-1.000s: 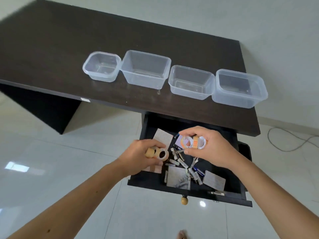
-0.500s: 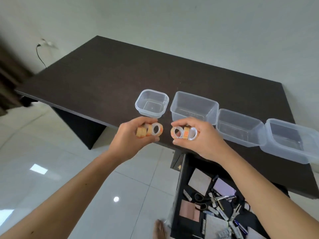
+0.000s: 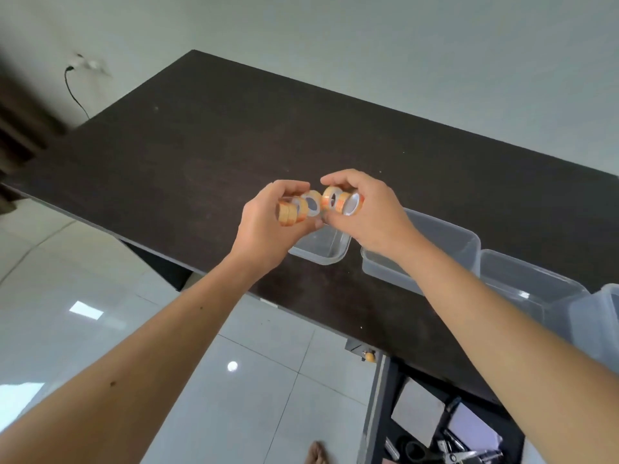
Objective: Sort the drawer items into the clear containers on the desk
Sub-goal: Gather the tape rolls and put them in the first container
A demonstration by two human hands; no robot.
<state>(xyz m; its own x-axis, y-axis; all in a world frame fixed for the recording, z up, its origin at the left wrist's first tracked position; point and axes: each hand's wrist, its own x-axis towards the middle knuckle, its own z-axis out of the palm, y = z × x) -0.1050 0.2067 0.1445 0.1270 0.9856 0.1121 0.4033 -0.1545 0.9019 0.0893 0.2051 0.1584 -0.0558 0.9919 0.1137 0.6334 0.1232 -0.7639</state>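
The left hand [image 3: 268,226] is closed around a cluster of small tape rolls [image 3: 298,209], apparently three, pinched between thumb and fingers; the nearest roll is tan and the one toward the other hand shows a clear hollow core. The right hand [image 3: 365,212] grasps a second cluster of orange-and-white tape rolls [image 3: 341,202], apparently two or three; the count is uncertain because the fingers cover part of them. The two clusters are held side by side, nearly touching, in the air directly above the smallest clear container [image 3: 325,249].

That smallest container sits on the dark desk [image 3: 201,145] near its front edge, and what shows of its interior below the hands holds nothing. Just beside it, on the right, stands a larger clear container [image 3: 449,242], partly hidden by the right forearm. Further right of the smallest container are a third clear container [image 3: 522,283] and a fourth [image 3: 599,326], the last cut off by the frame edge. All four stand in a row.

Below and to the right of the smallest container, under the desk front, the open drawer [image 3: 378,406] shows. Inside it lie scissors [image 3: 422,453], pale cards [image 3: 418,416] and assorted small metal items that are too blurred to identify.

Far left of the smallest container, a black cable [image 3: 72,92] hangs from a wall socket behind the desk. Pale floor tiles [image 3: 100,296] lie beneath the forearms.
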